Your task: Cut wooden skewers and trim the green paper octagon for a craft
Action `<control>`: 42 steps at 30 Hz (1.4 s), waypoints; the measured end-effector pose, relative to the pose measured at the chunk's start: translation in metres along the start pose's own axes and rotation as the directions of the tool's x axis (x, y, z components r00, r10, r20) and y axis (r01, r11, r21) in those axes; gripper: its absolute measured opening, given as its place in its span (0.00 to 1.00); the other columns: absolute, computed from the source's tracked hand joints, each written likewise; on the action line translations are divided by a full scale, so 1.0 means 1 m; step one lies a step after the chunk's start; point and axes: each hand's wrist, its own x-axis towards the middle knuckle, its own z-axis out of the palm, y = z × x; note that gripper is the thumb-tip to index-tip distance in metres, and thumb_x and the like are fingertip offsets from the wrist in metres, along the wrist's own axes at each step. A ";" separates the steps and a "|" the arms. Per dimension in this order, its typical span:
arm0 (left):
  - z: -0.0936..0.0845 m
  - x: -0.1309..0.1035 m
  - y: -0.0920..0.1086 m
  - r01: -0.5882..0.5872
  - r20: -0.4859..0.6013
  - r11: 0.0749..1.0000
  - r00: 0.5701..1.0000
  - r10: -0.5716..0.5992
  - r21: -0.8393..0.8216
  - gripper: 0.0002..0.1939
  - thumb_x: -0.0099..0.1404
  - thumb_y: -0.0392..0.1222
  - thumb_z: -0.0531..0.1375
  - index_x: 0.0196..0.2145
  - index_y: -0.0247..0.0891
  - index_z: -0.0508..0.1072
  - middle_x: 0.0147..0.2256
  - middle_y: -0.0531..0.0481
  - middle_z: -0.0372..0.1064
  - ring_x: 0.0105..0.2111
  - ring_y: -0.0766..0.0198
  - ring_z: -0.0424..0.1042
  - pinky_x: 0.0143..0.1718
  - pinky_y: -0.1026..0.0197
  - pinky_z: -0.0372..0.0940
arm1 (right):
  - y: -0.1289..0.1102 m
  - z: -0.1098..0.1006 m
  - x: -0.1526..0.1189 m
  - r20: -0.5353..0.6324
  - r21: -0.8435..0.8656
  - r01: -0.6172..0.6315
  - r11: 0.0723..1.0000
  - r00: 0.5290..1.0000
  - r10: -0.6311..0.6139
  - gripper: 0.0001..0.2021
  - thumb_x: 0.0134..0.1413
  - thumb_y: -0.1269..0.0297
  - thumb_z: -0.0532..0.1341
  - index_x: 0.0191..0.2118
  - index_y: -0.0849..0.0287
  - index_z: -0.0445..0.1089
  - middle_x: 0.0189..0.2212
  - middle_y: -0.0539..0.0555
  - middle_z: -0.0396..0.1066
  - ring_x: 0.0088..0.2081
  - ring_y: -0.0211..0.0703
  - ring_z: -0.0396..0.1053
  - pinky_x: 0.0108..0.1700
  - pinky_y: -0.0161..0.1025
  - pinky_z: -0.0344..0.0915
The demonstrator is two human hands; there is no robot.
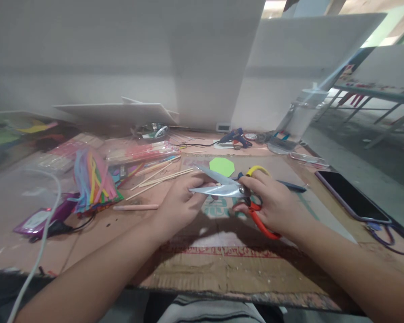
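Observation:
My right hand (269, 197) grips a pair of scissors (224, 190) with one yellow and one red handle loop. Their blades are spread and point left, reaching across the fingers of my left hand (186, 199). Those left fingers are closed together near the blades; whatever is between them is hidden. Just beyond the scissors, a light green octagonal piece of paper (221, 167) lies flat on the cardboard (202, 269). A dark blue pen-like tool (291, 186) rests partly behind my right hand.
Thin wooden sticks (155, 180), a pink pen (136, 207) and a bundle of colourful strips (96, 181) lie to the left. A glue gun (237, 138) sits at the back, near a clear pump bottle (299, 119). At right is a phone (352, 195). A white board (121, 54) stands behind.

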 end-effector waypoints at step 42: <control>0.000 0.001 -0.003 0.015 -0.085 1.000 0.996 -0.013 0.024 0.07 0.66 0.43 0.62 0.32 0.40 0.77 0.35 0.46 0.78 0.40 0.56 0.78 0.33 0.61 0.73 | 0.000 0.005 -0.003 0.062 0.096 -0.095 0.991 0.994 0.089 0.22 0.60 0.47 0.63 0.51 0.59 0.66 0.38 0.57 0.66 0.36 0.47 0.65 0.36 0.41 0.62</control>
